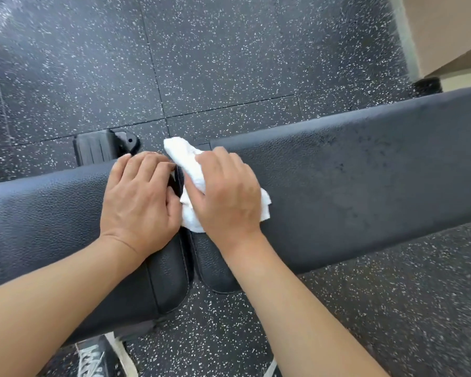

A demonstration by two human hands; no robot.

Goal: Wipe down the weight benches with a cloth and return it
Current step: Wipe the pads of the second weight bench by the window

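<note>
- white cloth (193,183) is bunched over the gap between the two pads of the black bench (351,170)
- it's gripped and pressed down by the right hand (226,191)
- left hand (140,194) is laid flat, fingers relaxed, on the pad just left of the cloth

floor (229,63): black speckled rubber tiles | wall (446,28): beige, upper right | light: bright

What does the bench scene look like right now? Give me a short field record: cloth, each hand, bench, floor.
cloth: white cloth, bunched, at the gap between the two bench pads
right hand: right hand holds the cloth on the long pad
left hand: left hand rests on the short pad, fingers at the gap
floor: speckled rubber floor
also: shoe at bottom edge
</note>
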